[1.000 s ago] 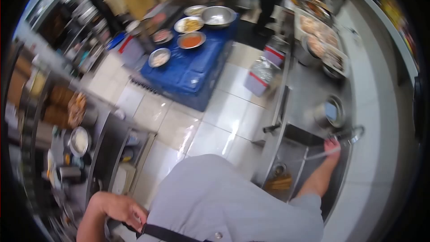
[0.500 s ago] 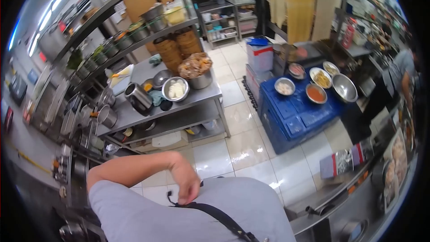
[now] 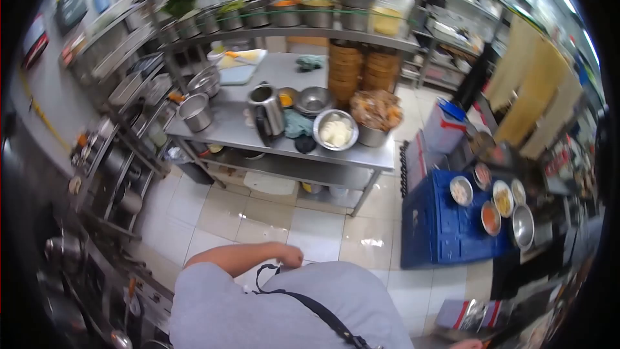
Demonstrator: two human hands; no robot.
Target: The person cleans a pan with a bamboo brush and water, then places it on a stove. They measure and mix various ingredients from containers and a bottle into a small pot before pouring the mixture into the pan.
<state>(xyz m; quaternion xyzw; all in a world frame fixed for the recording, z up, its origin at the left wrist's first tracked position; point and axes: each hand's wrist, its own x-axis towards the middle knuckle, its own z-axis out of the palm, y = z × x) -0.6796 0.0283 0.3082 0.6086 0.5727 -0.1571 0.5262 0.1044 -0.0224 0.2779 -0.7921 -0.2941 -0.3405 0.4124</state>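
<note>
My left hand [image 3: 292,257] is closed in front of my chest, beside the looped end of a black strap [image 3: 310,304] that crosses my grey shirt. What its fingers hold, if anything, is too small to tell. Only a sliver of my right hand [image 3: 466,344] shows at the bottom edge, its fingers hidden. Ahead stands a steel table [image 3: 226,106] with a metal pitcher [image 3: 266,113], a bowl of white pieces [image 3: 336,130] and a pot heaped with brown food [image 3: 374,113].
A blue chest [image 3: 426,220] at the right bears several bowls. Above the steel table runs a shelf [image 3: 310,33] of metal containers. Stacked bamboo steamers [image 3: 345,71] stand beneath it. Metal racks [image 3: 148,148] line the left side, and grey-and-red boxes [image 3: 462,314] lie lower right.
The view has swung right-to-left, so the table now sits central and the blue chest further right. My left hand is slightly away from the strap's end. My right hand has come partly into view.
</note>
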